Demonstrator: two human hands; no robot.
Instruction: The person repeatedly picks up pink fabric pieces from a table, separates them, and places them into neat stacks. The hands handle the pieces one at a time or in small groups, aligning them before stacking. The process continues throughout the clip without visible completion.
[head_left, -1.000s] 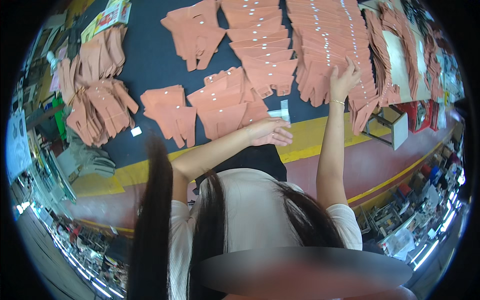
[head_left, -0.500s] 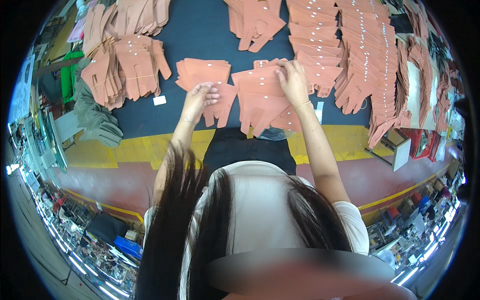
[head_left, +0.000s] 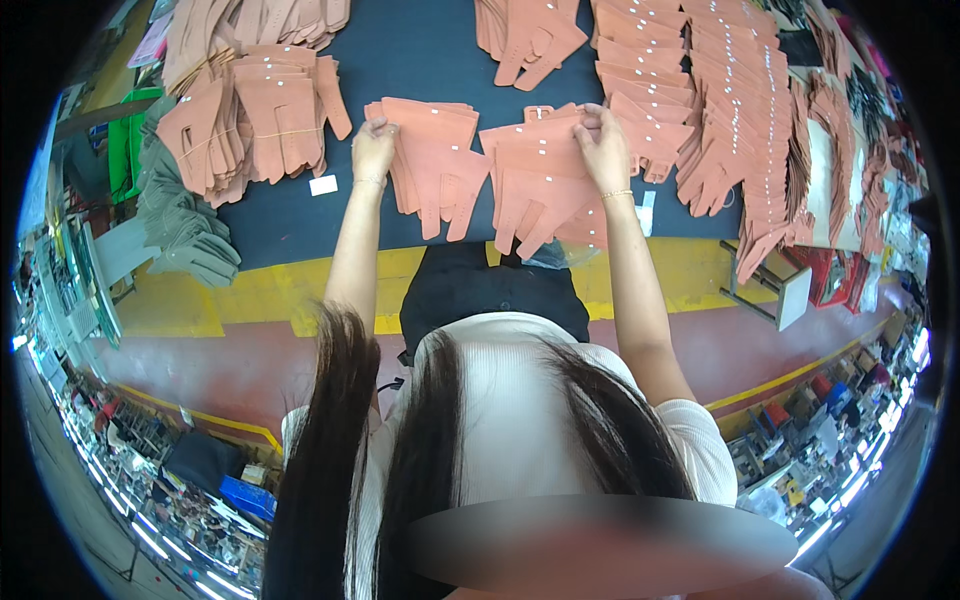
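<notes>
Two small stacks of salmon-pink, glove-shaped cut pieces lie side by side at the near edge of the dark table, each with small white marks. My left hand [head_left: 374, 150] is closed at the upper left corner of the left stack [head_left: 428, 135], its fingertips gripping the edge. At the upper right of the right stack [head_left: 535, 165], my right hand [head_left: 606, 148] pinches the top edge of a piece between thumb and fingers. Behind the right stack a buckle-like tab [head_left: 538, 113] sticks out. How many layers each hand grips is hidden.
Banded bundles of similar pieces [head_left: 280, 110] lie at the left, beside a grey-green pile [head_left: 185, 220]. Long overlapping rows [head_left: 730, 110] cover the right side. Another small pile [head_left: 535, 40] is at the far middle. A white slip [head_left: 323, 185] rests on the dark table [head_left: 290, 225].
My left hand has moved from the middle of the left stack outward to its upper left corner and closed there. My right hand stays at the right stack's top edge, its fingers drawn in.
</notes>
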